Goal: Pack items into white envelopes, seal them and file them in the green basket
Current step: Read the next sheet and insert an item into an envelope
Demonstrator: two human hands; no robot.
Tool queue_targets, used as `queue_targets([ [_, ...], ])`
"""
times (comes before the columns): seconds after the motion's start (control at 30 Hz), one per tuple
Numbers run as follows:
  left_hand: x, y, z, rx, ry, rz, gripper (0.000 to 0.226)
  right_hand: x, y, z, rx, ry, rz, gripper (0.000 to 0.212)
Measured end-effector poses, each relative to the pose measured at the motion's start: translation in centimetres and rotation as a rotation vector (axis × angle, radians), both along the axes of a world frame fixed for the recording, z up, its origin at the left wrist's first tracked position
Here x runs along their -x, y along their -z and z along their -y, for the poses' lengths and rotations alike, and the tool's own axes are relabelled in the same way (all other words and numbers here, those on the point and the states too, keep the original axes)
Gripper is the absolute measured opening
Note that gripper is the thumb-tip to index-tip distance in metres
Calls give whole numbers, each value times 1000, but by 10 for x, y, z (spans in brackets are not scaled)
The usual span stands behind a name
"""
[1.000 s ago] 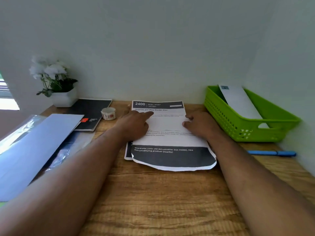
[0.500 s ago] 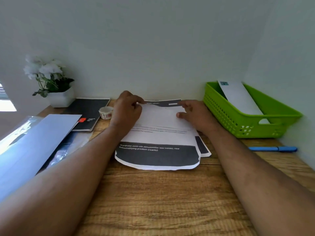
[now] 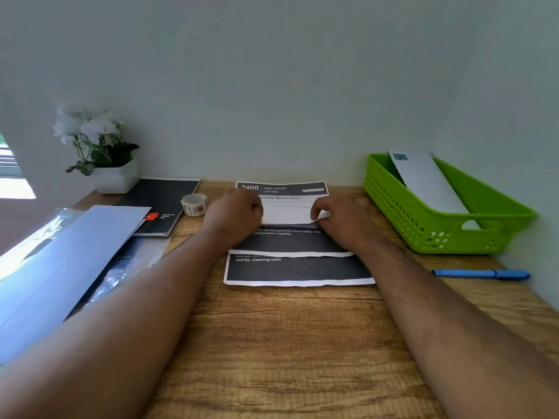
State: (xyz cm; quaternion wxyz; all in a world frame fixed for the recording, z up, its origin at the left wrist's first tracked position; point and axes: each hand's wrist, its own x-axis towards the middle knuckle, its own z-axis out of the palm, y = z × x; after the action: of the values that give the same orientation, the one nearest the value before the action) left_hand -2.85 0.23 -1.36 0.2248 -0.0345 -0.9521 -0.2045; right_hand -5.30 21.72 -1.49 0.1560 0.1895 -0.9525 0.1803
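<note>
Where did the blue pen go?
In the head view, the blue pen lies on the wooden desk at the right, just in front of the green basket.

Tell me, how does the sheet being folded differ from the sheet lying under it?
The top sheet is pinched by the left hand and right hand, its far edge folded over toward the person; the bottom sheet lies flat on the desk, untouched. The top sheet sits farther back; the bottom sheet's near edge sticks out. Both are white prints with dark bands.
</note>
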Motion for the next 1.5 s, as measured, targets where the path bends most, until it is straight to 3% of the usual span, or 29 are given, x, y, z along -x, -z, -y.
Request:
queue_targets([
  [0.17, -5, -8, -26, 378, -19, 27, 26, 5, 1, 0, -23, -21, 39, 22],
  [0.33, 0, 0, -44, 511, 73, 230, 48, -2, -7, 3, -208, 20, 62, 26],
  [0.43, 2, 6, -48, 423, 107, 282, 50, -15, -13, 19, -440, 77, 55, 39],
  [0.5, 4, 10, -50, 314, 126, 316, 46, -23, -7, 32, -461, 83, 17, 39],
  [0.67, 3, 9, -47, -138, 112, 307, 35, -24, 4, 51, -105, 16, 156, 53],
  [0.73, 1, 9, -47, -193, 125, 306, 36, -16, 10, 55, -53, -8, 225, 62],
  [0.83, 2, 12, -49, -141, 122, 307, 35, -8, 17, 55, -60, -2, 295, 68],
  [1.1, 3, 13, -49, 77, 87, 365, 37, -9, 10, 51, -272, 130, 304, 59],
  [1.3, 9, 11, -47, 206, 112, 389, 36, -7, 11, 52, -253, 177, 360, 61],
  [1.5, 10, 14, -45, 251, 103, 412, 56, 0, 10, 36, -279, 323, 362, 67],
])
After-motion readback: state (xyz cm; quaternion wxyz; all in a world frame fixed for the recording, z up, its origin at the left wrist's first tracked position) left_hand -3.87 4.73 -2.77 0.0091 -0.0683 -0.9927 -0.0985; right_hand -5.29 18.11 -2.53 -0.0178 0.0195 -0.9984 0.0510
